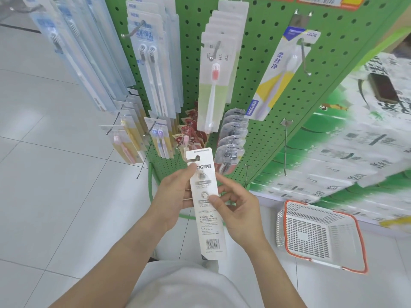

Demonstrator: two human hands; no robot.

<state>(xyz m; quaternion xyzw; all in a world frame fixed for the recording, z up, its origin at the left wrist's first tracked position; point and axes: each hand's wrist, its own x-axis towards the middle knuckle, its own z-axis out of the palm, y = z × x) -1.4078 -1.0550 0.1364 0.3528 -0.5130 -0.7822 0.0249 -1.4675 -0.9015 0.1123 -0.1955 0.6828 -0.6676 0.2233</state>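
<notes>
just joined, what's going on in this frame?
A person stands at a green pegboard rack hung with packaged toothbrushes and holds one toothbrush pack in both hands. The left hand pinches it near the top, and the right hand holds it around the middle with the thumb on the card. The printed back with the barcode faces the camera. A white basket with an orange rim sits on the floor to the right.
</notes>
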